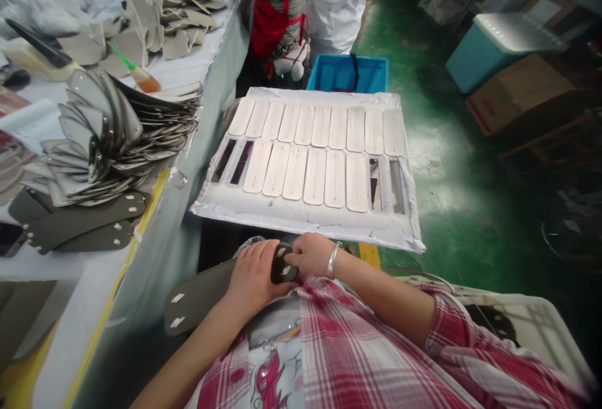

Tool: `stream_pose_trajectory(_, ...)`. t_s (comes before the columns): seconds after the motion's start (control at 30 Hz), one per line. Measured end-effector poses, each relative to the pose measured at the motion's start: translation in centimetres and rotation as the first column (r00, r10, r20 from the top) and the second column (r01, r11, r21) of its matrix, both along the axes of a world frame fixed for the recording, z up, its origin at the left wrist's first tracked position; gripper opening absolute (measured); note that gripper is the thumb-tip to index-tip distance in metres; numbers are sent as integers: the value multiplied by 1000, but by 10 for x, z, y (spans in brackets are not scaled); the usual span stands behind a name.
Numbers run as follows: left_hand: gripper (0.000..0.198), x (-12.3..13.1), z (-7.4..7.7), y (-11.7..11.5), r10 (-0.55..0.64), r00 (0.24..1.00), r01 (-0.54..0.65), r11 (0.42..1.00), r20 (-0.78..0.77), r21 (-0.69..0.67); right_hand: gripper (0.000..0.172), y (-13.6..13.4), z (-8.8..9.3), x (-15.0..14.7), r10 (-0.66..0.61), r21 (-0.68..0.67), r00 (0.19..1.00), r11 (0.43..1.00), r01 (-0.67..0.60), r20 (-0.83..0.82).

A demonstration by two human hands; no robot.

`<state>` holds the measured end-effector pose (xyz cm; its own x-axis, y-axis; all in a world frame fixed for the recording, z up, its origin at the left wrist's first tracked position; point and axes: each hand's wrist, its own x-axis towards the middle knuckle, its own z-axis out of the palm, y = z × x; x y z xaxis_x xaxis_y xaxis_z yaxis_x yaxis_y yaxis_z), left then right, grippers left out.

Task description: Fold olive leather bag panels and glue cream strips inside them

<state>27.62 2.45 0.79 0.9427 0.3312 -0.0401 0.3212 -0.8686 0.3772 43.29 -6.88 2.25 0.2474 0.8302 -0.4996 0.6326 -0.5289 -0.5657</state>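
My left hand [256,271] is wrapped over a long, dark grey flat panel [202,293] with rounded ends, held low against my body. Small white tabs mark both ends of this panel. At its right end, the closed fingers of my right hand [313,253] touch the panel beside a white tab [289,271]. Whether a small piece is pinched in those fingertips is hidden. Just beyond my hands lies a white cloth-covered board [277,213], carrying two rows of pale rounded strips [295,172]. Slots show at both ends of its nearer row.
Left of me, a long table [155,227] bears stacked grey panels [113,139], dark panels [79,224] and a green-tipped bottle [143,79]. A person in a red apron [270,26] stands ahead, near a blue crate [348,73]. Cartons [522,92] stand at right.
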Motion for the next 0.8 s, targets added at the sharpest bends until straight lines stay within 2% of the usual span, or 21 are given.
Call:
stream_pose_trajectory(0.07,81,-8,2,4,-45,999,46,999,26,-22,31,-2,-3,1,-64,-30,993,998,61,-98)
stream_pose_trajectory(0.17,68,-16,3,10,-105,992,106,994,74,-21,32,-3,-12,2,-142,-49,971,990,135,-191)
stream_pose_trajectory(0.23,58,-16,2,10,-103,990,104,994,93,-14,34,-2,-19,2,-166,-15,961,986,167,-221)
stream_pose_trajectory(0.3,56,-13,3,7,-73,993,75,997,92,-17,38,-4,-23,0,-157,33,960,985,169,-233)
stream_pose_trajectory(0.37,57,-12,6,3,-56,995,58,998,81,-32,40,-6,-23,-2,-125,72,977,988,139,-172)
stream_pose_trajectory(0.43,62,-17,12,3,-65,995,69,996,79,-52,43,-8,-19,-2,-101,74,995,992,101,-13)
stream_pose_trajectory(0.5,69,-33,21,7,-51,991,58,997,127,-50,41,-6,-12,-4,-75,92,989,994,64,131)
stream_pose_trajectory(0.53,69,-47,26,10,-4,984,13,999,176,-46,40,-4,-7,-7,-109,162,974,984,77,199)
stream_pose_trajectory(0.57,64,-64,31,13,90,965,-81,996,245,-45,41,-1,-2,-12,-134,252,959,965,69,251)
stream_pose_trajectory(0.6,55,-84,35,16,226,921,-218,974,317,-61,44,3,4,-22,-147,351,945,936,36,294)
stream_pose_trajectory(0.63,42,-105,38,19,392,838,-383,918,379,-104,47,9,9,-34,-134,444,934,896,-29,330)
stream_pose_trajectory(0.67,29,-126,39,24,562,727,-541,823,396,-175,50,17,13,-50,-87,514,928,849,-121,363)
stream_pose_trajectory(0.7,21,-146,37,29,695,625,-646,716,355,-264,54,27,15,-69,-10,557,919,798,-230,394)
stream_pose_trajectory(0.73,20,-163,34,35,784,557,-698,621,273,-356,59,38,15,-88,89,572,904,747,-338,418)
stream_pose_trajectory(0.77,23,-176,30,41,831,528,-711,545,174,-445,65,50,14,-107,184,567,884,706,-424,431)
stream_pose_trajectory(0.8,27,-186,25,47,843,531,-693,490,86,-528,73,63,12,-125,268,556,860,671,-490,434)
